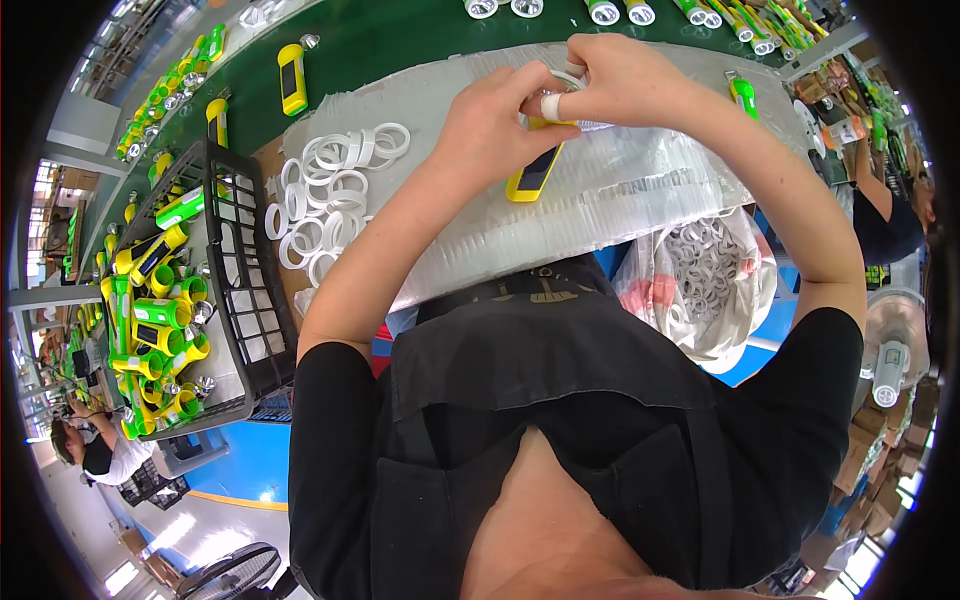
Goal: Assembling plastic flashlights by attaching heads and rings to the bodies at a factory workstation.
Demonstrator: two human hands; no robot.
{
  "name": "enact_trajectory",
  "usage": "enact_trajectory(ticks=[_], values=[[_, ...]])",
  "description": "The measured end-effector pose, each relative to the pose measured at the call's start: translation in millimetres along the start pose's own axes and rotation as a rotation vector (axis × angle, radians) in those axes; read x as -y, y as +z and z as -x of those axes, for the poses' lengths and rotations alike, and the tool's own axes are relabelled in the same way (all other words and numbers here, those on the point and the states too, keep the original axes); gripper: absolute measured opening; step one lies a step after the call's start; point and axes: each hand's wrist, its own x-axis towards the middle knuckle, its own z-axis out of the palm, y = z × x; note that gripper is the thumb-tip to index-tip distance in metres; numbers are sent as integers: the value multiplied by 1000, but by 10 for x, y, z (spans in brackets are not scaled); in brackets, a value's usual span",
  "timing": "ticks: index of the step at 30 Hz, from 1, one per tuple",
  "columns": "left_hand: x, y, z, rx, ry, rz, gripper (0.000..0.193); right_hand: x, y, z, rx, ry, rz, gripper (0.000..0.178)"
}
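Observation:
Both my hands meet over the work surface around a yellow flashlight (pixel 535 178) with a black panel, its body tilted toward me. My left hand (pixel 490 125) is closed about its upper part from the left. From the right, my right hand (pixel 625 85) pinches at a white ring (pixel 570 80) by the flashlight's head, which the fingers mostly hide. A white band (pixel 551 107) circles one right-hand finger. Left of my left forearm lies a loose heap of white rings (pixel 345 190) on the plastic-wrapped board (pixel 420 240).
A black crate (pixel 250 270) at left holds several yellow and green flashlights (pixel 155 310). More flashlights (pixel 605 12) line the green bench (pixel 385 45). One yellow flashlight (pixel 292 80) lies beyond the board. Below right, a white sack (pixel 645 290) holds white rings. Other people work at both sides.

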Motion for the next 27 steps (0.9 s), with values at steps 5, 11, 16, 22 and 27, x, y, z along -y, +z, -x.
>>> enact_trajectory(ticks=[5, 11, 16, 22, 27], values=[[13, -8, 9, -8, 40, 75, 39, -147, 11, -23, 72, -254, -214, 61], [-12, -2, 6, -1, -13, 15, 37, -86, 14, -8, -42, -50, -58, 64], [4, 6, 30, -6, 53, 80, 41, -30, -44, 3, 95, -99, -51, 54], [50, 4, 22, -34, 55, 90, 43, -31, 22, -78, -84, -482, -346, 59], [27, -22, 17, 7, 7, 80, 41, 69, -76, -74, 230, 134, 149, 50]])
